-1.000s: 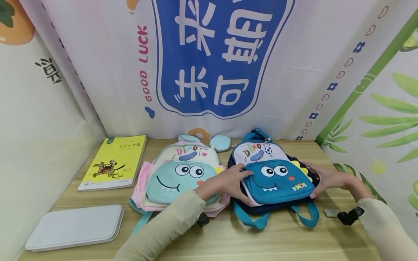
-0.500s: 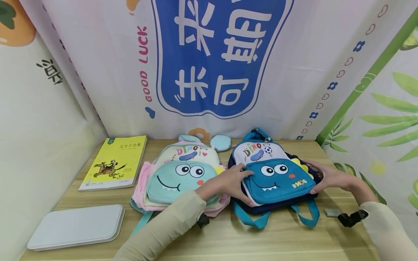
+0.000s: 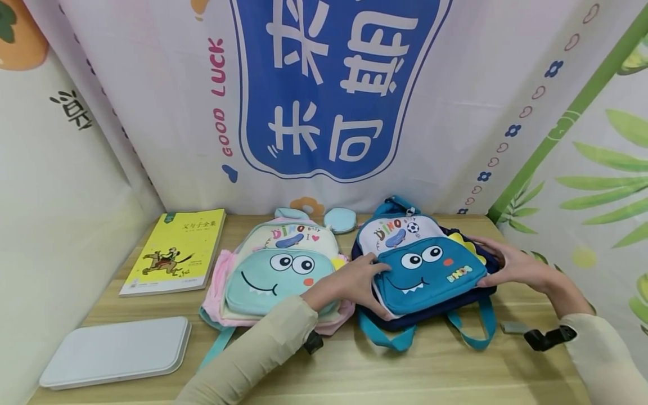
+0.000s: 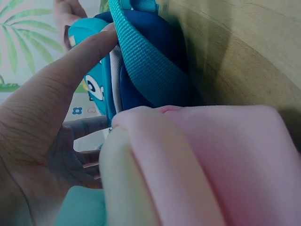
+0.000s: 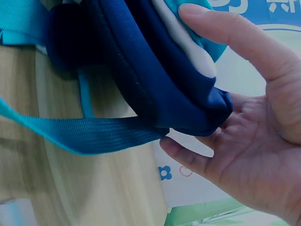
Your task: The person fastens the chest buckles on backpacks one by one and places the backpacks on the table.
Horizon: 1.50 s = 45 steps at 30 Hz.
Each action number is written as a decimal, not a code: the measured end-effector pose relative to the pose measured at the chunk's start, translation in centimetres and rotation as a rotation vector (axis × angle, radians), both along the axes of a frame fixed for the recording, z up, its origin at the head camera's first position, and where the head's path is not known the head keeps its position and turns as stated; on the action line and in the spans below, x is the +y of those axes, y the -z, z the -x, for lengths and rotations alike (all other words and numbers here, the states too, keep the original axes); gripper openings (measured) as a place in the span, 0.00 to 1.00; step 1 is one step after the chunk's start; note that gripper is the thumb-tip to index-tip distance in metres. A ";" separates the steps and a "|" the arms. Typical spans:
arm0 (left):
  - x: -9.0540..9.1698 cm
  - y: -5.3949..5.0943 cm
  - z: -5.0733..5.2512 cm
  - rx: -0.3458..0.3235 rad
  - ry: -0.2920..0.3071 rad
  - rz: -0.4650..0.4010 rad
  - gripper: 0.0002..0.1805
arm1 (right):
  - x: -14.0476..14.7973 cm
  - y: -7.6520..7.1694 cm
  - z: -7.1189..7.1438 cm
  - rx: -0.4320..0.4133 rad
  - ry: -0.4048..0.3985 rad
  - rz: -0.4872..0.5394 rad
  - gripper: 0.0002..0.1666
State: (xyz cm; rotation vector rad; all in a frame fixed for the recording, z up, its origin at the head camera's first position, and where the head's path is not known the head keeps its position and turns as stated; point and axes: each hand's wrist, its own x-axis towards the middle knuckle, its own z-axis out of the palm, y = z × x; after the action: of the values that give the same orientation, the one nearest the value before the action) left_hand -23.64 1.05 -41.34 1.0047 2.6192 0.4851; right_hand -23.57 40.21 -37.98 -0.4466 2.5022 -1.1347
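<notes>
A teal and navy children's backpack (image 3: 430,284) with a dinosaur face lies front up on the table, its lower straps (image 3: 387,334) hanging toward me. My left hand (image 3: 360,284) grips its left side, the thumb near the bottom corner and the fingers along the front pocket's edge. On the opposite side, my right hand (image 3: 516,271) holds the lower right corner. In the right wrist view, that thumb (image 5: 211,21) rests on the front while other fingers reach around the navy corner (image 5: 207,110). Some fingertips are hidden behind the bag.
A pink and mint dinosaur backpack (image 3: 288,275) lies close on the left, under my left forearm. A round pale blue pouch (image 3: 340,220) sits between the bags at the back. Farther left are a yellow book (image 3: 174,247) and a flat white case (image 3: 116,351).
The blue backpack's right side has risen and turned slightly counter-clockwise, with my right hand shifting a little right along with it. The left hand keeps its place on the bag.
</notes>
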 end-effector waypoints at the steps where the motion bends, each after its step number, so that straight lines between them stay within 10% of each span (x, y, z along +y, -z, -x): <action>1: 0.0 0.0 0.0 0.000 -0.003 -0.002 0.57 | -0.1 -0.1 0.0 0.005 0.002 0.006 0.59; 28: 1.1 0.6 -1.0 -0.019 -0.037 -0.059 0.59 | -3.9 -6.2 -1.7 0.303 0.013 -0.034 0.49; 45: 2.5 0.8 -0.7 -0.068 -0.039 -0.145 0.60 | -6.0 -10.3 -1.9 0.333 0.014 -0.182 0.50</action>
State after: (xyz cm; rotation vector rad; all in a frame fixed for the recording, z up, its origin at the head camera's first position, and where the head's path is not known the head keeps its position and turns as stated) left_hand -22.96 3.58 -42.13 0.9640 2.5777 0.7146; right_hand -21.72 34.17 -27.68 -0.6098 2.8670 -0.8858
